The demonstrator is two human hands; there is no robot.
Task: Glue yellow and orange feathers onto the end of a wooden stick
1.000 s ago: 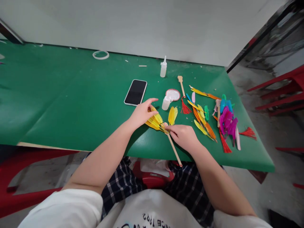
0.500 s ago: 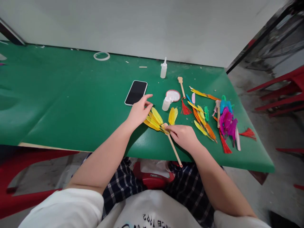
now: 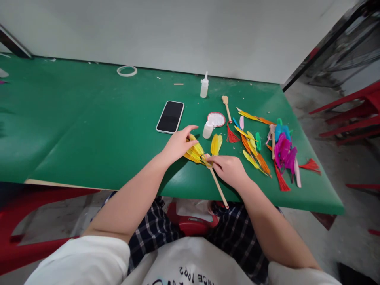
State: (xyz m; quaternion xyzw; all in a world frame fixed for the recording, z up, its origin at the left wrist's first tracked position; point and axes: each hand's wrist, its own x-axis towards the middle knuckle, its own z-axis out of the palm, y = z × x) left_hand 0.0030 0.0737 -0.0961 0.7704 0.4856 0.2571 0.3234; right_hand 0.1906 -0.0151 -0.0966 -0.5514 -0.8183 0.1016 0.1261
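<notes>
A wooden stick handle (image 3: pixel 219 187) with a small red tip lies slantwise, its lower end past the table's near edge. Yellow feathers (image 3: pixel 194 153) spread left from its head, and a smaller pair of yellow feathers (image 3: pixel 216 145) stands on the right. My right hand (image 3: pixel 230 169) is closed, its thumb and fingers pinching the head of this feather fan where the quills meet. The fingertips hide the exact grip. My left hand (image 3: pixel 176 145) is open over the left feathers, with fingers stretched out and thumb apart, close to or touching their tips.
Beyond the fan are a small white bottle (image 3: pixel 208 130), a round dish of white stuff (image 3: pixel 216 119), a nozzle bottle (image 3: pixel 204 87) and a phone (image 3: pixel 170 116). Rightward lie a tasselled wooden handle (image 3: pixel 226 106), loose feathers (image 3: pixel 253 150) and magenta feathers (image 3: pixel 284 152). A wall (image 3: pixel 166 35) borders the green table (image 3: pixel 89 130).
My left hand has moved slightly right and nearer, from beside the feather tips to over them. My right hand keeps its pinch at the fan's head.
</notes>
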